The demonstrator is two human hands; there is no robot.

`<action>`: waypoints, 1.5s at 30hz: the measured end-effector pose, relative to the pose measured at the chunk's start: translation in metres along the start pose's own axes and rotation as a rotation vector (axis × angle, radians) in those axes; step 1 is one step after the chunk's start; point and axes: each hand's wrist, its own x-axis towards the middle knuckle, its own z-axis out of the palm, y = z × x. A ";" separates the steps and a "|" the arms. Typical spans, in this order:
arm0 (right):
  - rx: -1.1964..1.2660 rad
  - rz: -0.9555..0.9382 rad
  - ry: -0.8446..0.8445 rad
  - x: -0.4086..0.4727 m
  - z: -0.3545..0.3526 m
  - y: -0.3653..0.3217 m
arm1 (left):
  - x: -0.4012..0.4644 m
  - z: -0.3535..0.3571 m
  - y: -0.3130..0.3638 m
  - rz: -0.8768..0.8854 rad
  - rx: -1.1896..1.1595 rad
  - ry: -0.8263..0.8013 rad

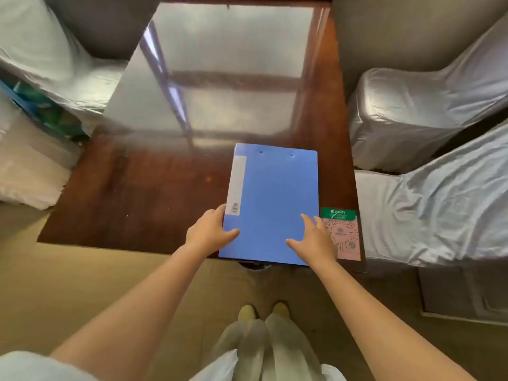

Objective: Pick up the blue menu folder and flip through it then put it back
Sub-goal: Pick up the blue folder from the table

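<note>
Blue menu folder (270,204) lies closed at the near edge of the wooden surface (137,193). Your left hand (210,233) cups its spine corner, your right hand (313,237) rests spread on the cover — neither grip closed yet. Slide fingers under the overhanging edge — then lift level.

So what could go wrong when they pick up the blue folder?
The folder sticks out a little past the table edge, so it might slide off if nudged. The right hand is right beside the pink card and could knock it. The left hand only touches the folder's edge, so it may slip.
</note>
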 end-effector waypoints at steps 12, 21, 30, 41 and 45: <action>-0.338 -0.043 0.062 -0.007 0.033 0.004 | -0.001 0.013 -0.009 -0.258 -0.682 -0.139; -0.227 -0.075 0.094 -0.008 0.030 0.006 | -0.023 -0.002 -0.021 -0.136 -0.981 -0.281; 0.664 0.100 0.010 0.010 -0.035 0.009 | -0.034 -0.046 -0.020 0.072 -1.174 -0.291; 1.043 -0.222 0.132 -0.021 -0.124 0.005 | -0.045 -0.092 0.031 0.458 -0.784 -0.005; 1.055 -0.271 0.162 -0.026 -0.137 -0.001 | -0.045 -0.084 0.053 0.625 -0.258 0.263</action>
